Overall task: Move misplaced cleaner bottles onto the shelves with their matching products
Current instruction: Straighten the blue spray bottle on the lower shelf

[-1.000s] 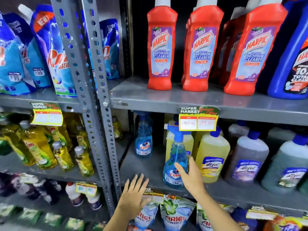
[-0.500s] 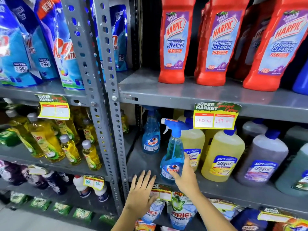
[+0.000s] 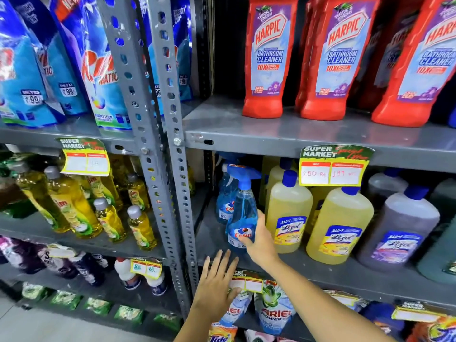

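— Blue spray bottle point(image 3: 240, 219), Colin label: where is it?
— Upright on the grey middle shelf point(image 3: 320, 272), right hand point(image 3: 259, 243) wrapped around its lower body, thumb across the label.
— Behind that hand?
— Second blue spray bottle point(image 3: 223, 206), just behind the first.
— To the right of that hand?
— Yellow Lizol bottles point(image 3: 288, 211), touching it or nearly; greyish ones farther right.
— Left hand point(image 3: 217, 287)?
— Holding nothing, fingers spread, lying on the shelf edge below the right, beside a price tag point(image 3: 249, 282).
— Above both hands?
— Red Harpic bottles point(image 3: 269, 58), top shelf.
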Available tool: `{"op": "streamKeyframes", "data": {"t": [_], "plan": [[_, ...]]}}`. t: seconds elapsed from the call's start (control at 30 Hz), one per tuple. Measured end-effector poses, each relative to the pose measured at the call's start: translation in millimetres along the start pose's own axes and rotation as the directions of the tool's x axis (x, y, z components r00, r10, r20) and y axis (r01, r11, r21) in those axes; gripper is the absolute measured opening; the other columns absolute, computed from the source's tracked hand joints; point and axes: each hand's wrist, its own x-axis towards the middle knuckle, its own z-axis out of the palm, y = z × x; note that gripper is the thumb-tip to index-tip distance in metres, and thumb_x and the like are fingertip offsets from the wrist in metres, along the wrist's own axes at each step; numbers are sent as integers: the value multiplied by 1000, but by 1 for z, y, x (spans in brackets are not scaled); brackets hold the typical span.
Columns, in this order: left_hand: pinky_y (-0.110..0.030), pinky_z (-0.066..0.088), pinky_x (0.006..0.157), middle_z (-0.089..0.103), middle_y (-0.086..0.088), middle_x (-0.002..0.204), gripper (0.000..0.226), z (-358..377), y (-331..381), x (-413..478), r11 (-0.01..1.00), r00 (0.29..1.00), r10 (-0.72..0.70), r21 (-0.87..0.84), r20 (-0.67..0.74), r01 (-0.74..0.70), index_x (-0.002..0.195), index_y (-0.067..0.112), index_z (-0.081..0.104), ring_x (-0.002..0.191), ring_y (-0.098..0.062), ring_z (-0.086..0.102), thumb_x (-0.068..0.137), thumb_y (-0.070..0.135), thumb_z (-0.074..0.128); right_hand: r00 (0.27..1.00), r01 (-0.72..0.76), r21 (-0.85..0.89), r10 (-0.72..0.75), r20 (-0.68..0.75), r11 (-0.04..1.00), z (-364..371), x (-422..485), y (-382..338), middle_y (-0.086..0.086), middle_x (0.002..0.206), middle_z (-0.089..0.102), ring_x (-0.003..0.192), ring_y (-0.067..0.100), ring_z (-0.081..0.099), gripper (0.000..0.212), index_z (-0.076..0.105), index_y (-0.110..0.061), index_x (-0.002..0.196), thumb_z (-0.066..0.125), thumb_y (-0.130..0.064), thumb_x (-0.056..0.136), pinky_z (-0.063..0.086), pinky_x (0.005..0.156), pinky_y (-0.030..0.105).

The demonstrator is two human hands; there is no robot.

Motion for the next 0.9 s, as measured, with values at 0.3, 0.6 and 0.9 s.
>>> {"op": "streamKeyframes", "data": {"t": [0.3,0.6,0.9], "plan": [[-43,5,107,52,-3,142,70,-6,-1,-1,999,999,26,25,28,-27,138,20,51,130,-25,48,84,65,54,990,1,-18,2,142,1000,24,26,-15,2,136,58,120,17,59,90,11,-32,149,72,-12,86,46,92,24],[-44,5,107,53,-4,142,70,-3,-1,1,1000,1000,14,21,27,-14,138,20,50,131,-25,47,84,65,55,976,19,-36,-11,219,999,25,30,-10,3,141,55,125,17,57,95,5,-33,152,72,-16,87,47,97,30],[-43,2,109,50,-3,144,68,-10,1,-1,998,998,-12,61,69,8,140,21,48,136,-24,41,90,66,36,978,51,-90,-32,204,995,25,29,-10,2,142,55,125,17,58,99,3,-37,152,74,-20,85,46,96,27]]}}
